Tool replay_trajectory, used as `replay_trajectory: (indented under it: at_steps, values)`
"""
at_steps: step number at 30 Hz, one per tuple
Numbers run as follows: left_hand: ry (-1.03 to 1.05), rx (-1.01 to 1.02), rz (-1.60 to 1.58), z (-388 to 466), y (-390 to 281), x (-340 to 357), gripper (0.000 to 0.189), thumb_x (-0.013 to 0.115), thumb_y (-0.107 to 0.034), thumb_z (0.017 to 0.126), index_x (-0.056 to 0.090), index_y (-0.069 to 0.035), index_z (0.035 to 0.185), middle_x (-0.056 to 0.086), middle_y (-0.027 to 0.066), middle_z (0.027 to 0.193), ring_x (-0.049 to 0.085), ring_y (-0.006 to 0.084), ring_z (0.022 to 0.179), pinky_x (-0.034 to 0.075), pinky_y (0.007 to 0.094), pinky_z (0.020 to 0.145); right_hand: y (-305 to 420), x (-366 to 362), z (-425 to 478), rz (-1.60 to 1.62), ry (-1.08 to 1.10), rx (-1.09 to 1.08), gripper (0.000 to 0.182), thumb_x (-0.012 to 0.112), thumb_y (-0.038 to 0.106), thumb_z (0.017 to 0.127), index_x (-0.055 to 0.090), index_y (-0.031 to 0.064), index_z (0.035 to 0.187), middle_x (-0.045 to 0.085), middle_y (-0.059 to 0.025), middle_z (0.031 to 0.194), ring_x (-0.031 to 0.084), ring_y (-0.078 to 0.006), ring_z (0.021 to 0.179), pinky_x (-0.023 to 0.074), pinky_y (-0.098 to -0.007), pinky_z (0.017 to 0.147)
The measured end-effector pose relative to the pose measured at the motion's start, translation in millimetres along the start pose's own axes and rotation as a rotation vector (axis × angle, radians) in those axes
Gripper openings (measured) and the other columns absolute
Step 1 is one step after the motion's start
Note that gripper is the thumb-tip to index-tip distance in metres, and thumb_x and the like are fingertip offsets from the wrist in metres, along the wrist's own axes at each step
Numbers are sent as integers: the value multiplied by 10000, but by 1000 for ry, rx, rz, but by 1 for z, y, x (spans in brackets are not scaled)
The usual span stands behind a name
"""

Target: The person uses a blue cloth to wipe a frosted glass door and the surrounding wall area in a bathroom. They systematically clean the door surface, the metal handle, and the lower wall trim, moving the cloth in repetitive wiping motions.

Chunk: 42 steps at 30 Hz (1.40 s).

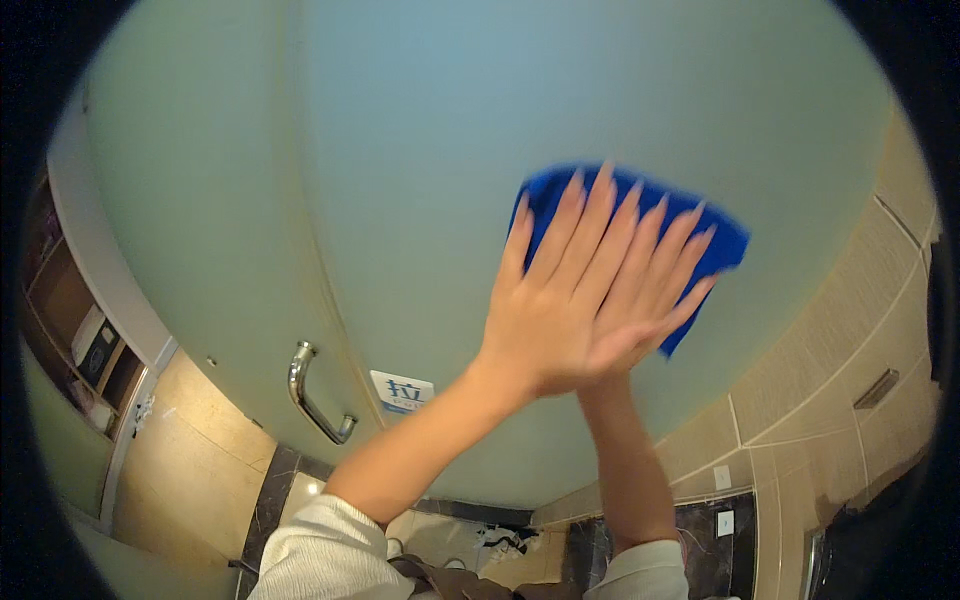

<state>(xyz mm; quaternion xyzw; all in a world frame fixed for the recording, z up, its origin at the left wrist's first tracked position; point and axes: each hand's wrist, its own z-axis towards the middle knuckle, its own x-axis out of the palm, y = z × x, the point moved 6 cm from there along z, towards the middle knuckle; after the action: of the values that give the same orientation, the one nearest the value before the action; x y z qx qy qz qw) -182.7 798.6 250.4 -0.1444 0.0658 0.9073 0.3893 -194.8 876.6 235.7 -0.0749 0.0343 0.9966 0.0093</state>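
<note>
A blue cloth [726,238] lies spread against a frosted glass panel [420,187], its right corners sticking out past my fingers. My left hand [551,307] is pressed flat on the cloth's left part, fingers pointing up. It overlaps my right hand [660,262], which lies flat on the cloth to the right with part of its palm hidden. Both forearms reach up from pale sleeves [330,555].
A curved chrome pull handle [304,390] stands out from the glass at lower left, beside a white and blue sign [405,390]. Tan tiled wall [817,337] borders the right. Shelves [71,300] are at far left; white and black litter [506,540] lies on the floor.
</note>
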Motion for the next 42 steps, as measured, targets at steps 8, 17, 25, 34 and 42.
replay_trajectory:
  at_steps: [8,17,25,34,42]
  values:
    - [549,-244,-93,-211,30,33,766,510,-498,738,341,32,1264,302,294,1292,268,456,1200,148,566,986,23,39,-234,219,555,-143,515,495,335,771,456,97,1226,430,-144,1250,372,-341,1153,167,-624,926]
    - [95,-207,93,-43,82,-44,820,457,-470,794,135,43,1347,43,278,1397,-6,411,1304,5,501,1028,101,11,-15,236,240,-237,506,414,317,822,362,196,1311,256,7,1407,229,-225,1286,89,-564,980]
    - [377,-432,141,-214,84,-16,907,446,-536,786,145,162,1280,96,373,1334,48,476,1272,31,536,1021,110,29,-189,481,502,-430,519,447,320,800,394,177,1296,314,30,1379,325,-139,1229,108,-491,982]
    - [85,-217,141,-89,101,-49,885,479,-504,780,119,94,1325,54,313,1378,18,434,1294,26,523,1024,123,8,-47,523,378,-321,492,442,291,802,404,184,1281,270,23,1400,252,-181,1278,103,-499,1009]
    - [294,-422,59,-253,99,-4,889,437,-494,805,36,110,1319,-32,347,1359,-49,491,1265,-10,545,1015,117,38,-220,630,721,-433,493,485,330,771,446,210,1248,339,35,1359,318,-166,1218,186,-487,953]
